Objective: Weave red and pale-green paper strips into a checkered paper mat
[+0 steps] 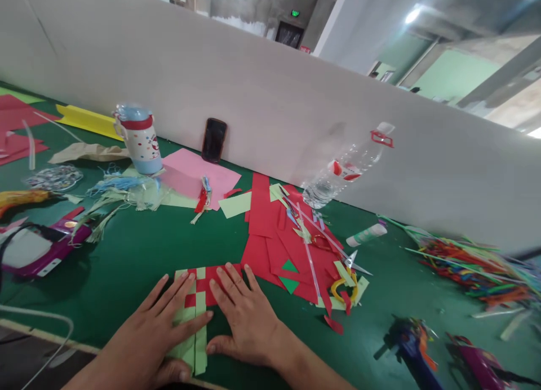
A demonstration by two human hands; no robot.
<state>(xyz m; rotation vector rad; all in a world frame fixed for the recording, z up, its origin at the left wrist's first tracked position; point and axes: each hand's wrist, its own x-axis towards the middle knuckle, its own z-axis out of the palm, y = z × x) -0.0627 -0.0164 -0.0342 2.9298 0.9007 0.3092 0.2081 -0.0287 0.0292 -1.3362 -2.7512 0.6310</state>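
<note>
A woven piece of red and pale green paper strips (201,305) lies at the table's front edge, with a small checkered patch where the strips cross. My left hand (163,328) rests flat on its pale green strips, fingers stretched out and thumb apart. Over the red strips on the right lies my right hand (247,325), its fingers spread and its thumb beside the green strips. Both hands press from above and grip nothing. Parts of the weave are hidden beneath my palms and fingers.
Red paper sheets (270,249) with yellow-handled scissors (343,288) lie right of centre. Behind stand a clear plastic bottle (344,170), a patterned cup (141,139) and a phone (214,140). A glue stick (366,235) and colourful strips (477,263) lie right; a purple device (54,246) lies left.
</note>
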